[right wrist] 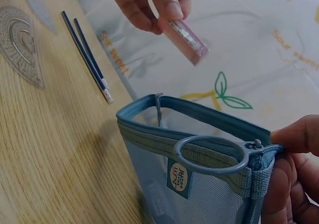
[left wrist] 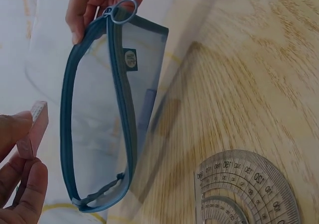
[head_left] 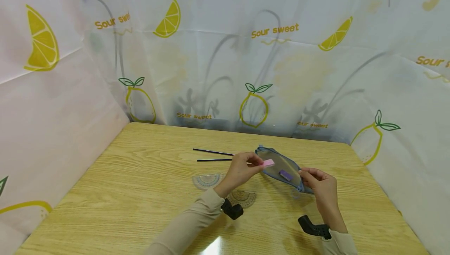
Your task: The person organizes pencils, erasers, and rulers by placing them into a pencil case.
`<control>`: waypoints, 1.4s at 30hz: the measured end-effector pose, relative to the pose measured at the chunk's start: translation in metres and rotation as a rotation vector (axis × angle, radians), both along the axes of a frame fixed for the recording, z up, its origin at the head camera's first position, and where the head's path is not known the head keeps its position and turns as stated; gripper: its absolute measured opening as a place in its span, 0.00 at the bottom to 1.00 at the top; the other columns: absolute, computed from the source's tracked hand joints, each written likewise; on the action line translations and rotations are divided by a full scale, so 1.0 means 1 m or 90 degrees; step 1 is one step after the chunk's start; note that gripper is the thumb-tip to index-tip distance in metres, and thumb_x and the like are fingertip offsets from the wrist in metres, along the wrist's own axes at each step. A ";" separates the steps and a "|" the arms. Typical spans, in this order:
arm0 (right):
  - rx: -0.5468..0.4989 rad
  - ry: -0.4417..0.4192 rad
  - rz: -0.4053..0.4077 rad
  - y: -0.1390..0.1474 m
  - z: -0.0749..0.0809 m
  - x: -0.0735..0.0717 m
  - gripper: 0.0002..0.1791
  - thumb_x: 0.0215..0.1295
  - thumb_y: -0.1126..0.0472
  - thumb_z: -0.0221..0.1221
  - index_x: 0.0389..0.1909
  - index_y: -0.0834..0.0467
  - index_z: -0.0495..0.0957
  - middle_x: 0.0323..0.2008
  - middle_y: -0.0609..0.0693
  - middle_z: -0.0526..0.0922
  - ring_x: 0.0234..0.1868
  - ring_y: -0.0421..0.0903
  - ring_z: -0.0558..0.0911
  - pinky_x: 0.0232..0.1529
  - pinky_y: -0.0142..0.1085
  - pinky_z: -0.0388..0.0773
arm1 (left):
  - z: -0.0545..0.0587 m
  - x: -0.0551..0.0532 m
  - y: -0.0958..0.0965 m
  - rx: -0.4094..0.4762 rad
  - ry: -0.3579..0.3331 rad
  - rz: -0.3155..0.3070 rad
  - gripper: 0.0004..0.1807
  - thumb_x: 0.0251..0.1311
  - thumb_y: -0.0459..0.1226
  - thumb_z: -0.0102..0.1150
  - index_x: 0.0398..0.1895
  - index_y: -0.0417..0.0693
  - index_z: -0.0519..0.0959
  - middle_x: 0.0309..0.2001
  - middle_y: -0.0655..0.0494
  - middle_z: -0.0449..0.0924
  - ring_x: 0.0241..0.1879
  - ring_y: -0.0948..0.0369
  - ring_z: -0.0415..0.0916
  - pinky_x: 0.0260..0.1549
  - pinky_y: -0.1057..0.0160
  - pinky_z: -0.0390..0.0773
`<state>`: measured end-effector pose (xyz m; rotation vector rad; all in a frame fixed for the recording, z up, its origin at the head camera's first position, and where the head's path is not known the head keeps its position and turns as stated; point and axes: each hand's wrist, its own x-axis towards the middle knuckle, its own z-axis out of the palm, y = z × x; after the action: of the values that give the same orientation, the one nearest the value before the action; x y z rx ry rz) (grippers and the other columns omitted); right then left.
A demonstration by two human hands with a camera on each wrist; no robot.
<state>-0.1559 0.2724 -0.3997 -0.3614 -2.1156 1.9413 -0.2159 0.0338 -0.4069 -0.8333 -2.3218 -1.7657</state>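
Between the thumb and fingertips of my left hand (head_left: 240, 171) is a pink eraser (head_left: 269, 163), pinched at one end. In the right wrist view this eraser (right wrist: 185, 41), in a clear wrapper with a printed label, hangs above the open mouth of a blue mesh zip pouch (right wrist: 149, 157). My right hand (head_left: 325, 188) pinches the zipper end of the pouch (head_left: 275, 158), near its ring pull. A purple eraser (head_left: 285, 175) is inside the pouch, showing through the mesh. In the left wrist view the unzipped mouth (left wrist: 69, 114) gapes wide.
Two dark pencils (head_left: 213, 152) lie on the wooden table (head_left: 140, 192) left of the pouch. Nearer, beside and partly behind my left forearm, are two clear protractors, one bluish (head_left: 206, 180) and one plain (head_left: 246, 198). A lemon-print cloth (head_left: 211, 71) walls off the table's back and sides.
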 end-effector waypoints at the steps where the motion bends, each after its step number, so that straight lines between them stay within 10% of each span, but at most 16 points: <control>1: -0.002 0.000 0.000 0.000 0.000 0.000 0.13 0.61 0.63 0.66 0.42 0.70 0.82 0.30 0.43 0.84 0.31 0.42 0.82 0.33 0.31 0.80 | 0.000 0.000 0.001 0.002 0.001 -0.001 0.04 0.55 0.29 0.68 0.33 0.41 0.83 0.32 0.55 0.82 0.32 0.65 0.80 0.35 0.69 0.79; 42: 0.005 0.004 0.002 -0.002 -0.001 -0.001 0.15 0.60 0.65 0.67 0.42 0.73 0.81 0.29 0.43 0.84 0.29 0.42 0.82 0.32 0.31 0.80 | -0.011 -0.016 0.038 -0.085 -0.049 0.014 0.02 0.55 0.29 0.68 0.29 0.42 0.83 0.27 0.60 0.80 0.25 0.69 0.75 0.25 0.71 0.75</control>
<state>-0.1570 0.2700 -0.4010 -0.3510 -2.1210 1.9323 -0.2321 0.0719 -0.4179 -0.7670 -2.5124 -1.6780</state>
